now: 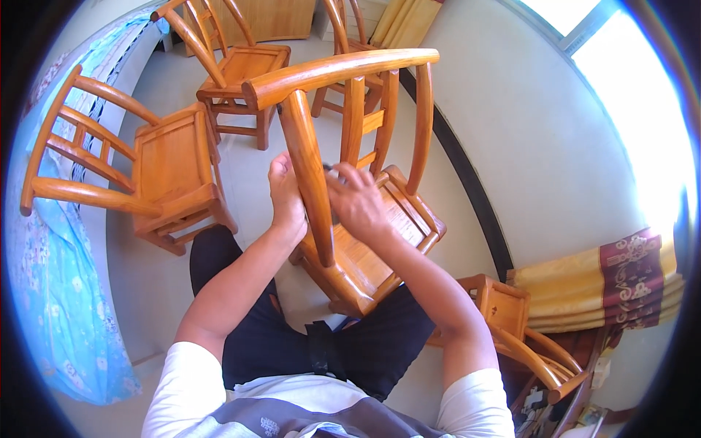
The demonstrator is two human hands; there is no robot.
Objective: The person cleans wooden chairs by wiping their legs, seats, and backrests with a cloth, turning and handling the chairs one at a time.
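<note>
A glossy orange-brown wooden chair (pixel 364 255) stands tilted between my knees, its curved top rail (pixel 343 71) toward the far side. My left hand (pixel 288 193) presses against the left back post (pixel 309 175) from its outer side. Its fingers curl around the post and are partly hidden behind it. On the inner side of the same post, my right hand (pixel 359 203) has its fingers bent and drawn together. A small dark bit shows at its fingertips, close to the post; its kind is too small to tell.
One wooden chair (pixel 173 157) stands at the left, another (pixel 252 66) behind it, and a third (pixel 349 45) at the far side. A small chair (pixel 504 312) lies tipped at the right by a yellow and maroon curtain (pixel 584 281). Blue floral cloth (pixel 69 292) hangs along the left.
</note>
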